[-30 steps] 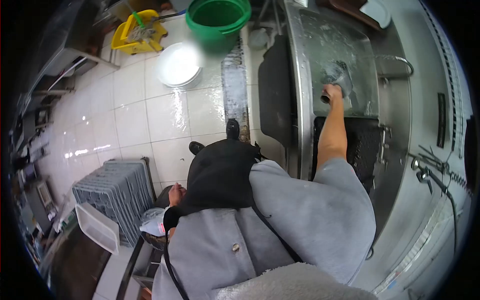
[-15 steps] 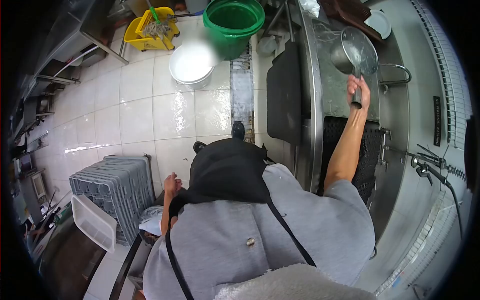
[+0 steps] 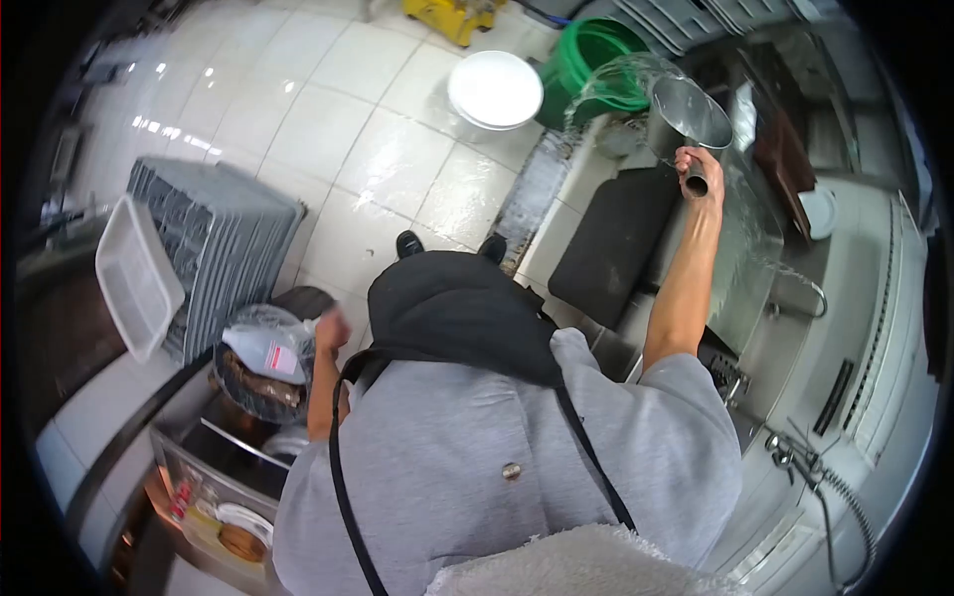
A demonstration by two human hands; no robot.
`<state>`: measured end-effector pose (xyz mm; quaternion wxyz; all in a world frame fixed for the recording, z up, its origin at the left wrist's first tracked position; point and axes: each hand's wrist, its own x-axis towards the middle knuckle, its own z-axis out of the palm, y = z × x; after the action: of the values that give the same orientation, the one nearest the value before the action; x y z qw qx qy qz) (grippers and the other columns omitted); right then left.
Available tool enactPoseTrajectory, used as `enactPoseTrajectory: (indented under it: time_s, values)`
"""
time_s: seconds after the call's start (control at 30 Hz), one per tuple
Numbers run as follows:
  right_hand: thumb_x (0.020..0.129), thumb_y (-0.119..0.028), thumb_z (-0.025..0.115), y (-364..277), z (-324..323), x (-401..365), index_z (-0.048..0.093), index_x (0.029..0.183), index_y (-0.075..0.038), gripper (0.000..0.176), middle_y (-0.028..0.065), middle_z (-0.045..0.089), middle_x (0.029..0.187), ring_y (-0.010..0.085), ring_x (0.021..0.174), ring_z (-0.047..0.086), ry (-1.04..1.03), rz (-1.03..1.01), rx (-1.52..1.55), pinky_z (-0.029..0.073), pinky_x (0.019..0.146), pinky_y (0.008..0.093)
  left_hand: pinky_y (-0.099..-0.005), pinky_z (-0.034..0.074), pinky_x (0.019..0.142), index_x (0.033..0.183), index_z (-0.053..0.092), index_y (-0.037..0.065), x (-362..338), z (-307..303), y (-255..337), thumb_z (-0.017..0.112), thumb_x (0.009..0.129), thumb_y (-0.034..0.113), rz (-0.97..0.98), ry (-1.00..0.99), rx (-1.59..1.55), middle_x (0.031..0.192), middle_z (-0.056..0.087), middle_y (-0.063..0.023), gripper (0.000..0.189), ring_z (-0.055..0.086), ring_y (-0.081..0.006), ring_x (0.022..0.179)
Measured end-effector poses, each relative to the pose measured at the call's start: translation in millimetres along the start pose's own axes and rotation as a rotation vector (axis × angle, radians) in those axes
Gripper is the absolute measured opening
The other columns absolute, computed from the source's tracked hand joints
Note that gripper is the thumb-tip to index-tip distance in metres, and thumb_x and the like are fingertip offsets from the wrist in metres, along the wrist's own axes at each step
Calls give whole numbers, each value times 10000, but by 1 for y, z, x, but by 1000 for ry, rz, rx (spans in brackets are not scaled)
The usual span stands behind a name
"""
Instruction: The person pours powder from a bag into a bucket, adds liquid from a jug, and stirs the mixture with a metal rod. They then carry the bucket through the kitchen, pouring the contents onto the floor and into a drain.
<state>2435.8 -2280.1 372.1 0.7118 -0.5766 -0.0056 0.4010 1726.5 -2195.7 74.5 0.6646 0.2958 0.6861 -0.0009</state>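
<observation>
My right hand (image 3: pixel 702 169) is wrapped round the thick tubular handle of a metal scoop (image 3: pixel 690 111), with my arm stretched forward over the sink's near edge. Water arcs out of the scoop toward the left, over a green bucket (image 3: pixel 576 74). Left of that bucket, a white bucket (image 3: pixel 495 90) stands on the wet tiled floor. My left hand (image 3: pixel 332 328) hangs low at my left side, smeared by motion, beside a bin with a plastic bottle (image 3: pixel 264 352) in it; its fingers cannot be made out.
Grey stacked racks (image 3: pixel 224 238) and a white plastic tub (image 3: pixel 139 278) stand at the left. A black board (image 3: pixel 614 243) leans against the metal sink (image 3: pixel 745 263). A spray tap (image 3: pixel 785 452) is at the lower right, a yellow mop bucket (image 3: pixel 452 18) at the top.
The view has turned to the right. My right hand has swung the scoop from over the sink toward the green bucket, and water now flies from it. My left hand has blurred.
</observation>
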Motion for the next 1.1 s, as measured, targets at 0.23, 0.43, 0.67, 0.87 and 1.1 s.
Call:
enactPoseTrajectory:
  time_s: [0.23,0.43,0.67,0.87,1.1]
  values:
    - [637,-22,530,72,42,67,520,808,54,187,134,543,591,226,524,553,165,-95,-768,454,501,316,-306,399,537,985,510,76,-36,19,-47,413,836,419,-73,155,-139,699,547,-49,386,543,-159,584]
    - [673,-108,527,45,39,56,321,1205,-20,577,267,554,920,382,887,542,405,-528,-1630,425,777,419,-292,392,522,1019,498,69,-54,74,-26,409,842,388,-11,3,-9,693,545,-43,375,535,-143,580]
    - [720,-222,517,-78,-38,-13,169,1295,-41,696,272,545,948,410,894,533,714,-582,-1711,420,794,440,-315,423,574,1042,490,49,-44,119,27,405,845,400,106,-94,249,803,577,-104,412,548,-174,661]
    - [740,-221,526,-93,-288,-59,366,1173,-52,492,231,504,1096,362,994,510,978,-61,-1525,404,847,422,-322,425,609,1055,484,39,-36,135,55,409,841,416,102,-80,238,829,584,-127,439,563,-198,690]
    - [734,-118,528,22,-378,-89,546,950,65,284,211,533,1055,336,971,534,1025,431,-1304,441,800,390,-380,448,604,955,515,37,55,92,-29,470,824,361,933,-95,1331,785,605,-131,352,585,-285,706]
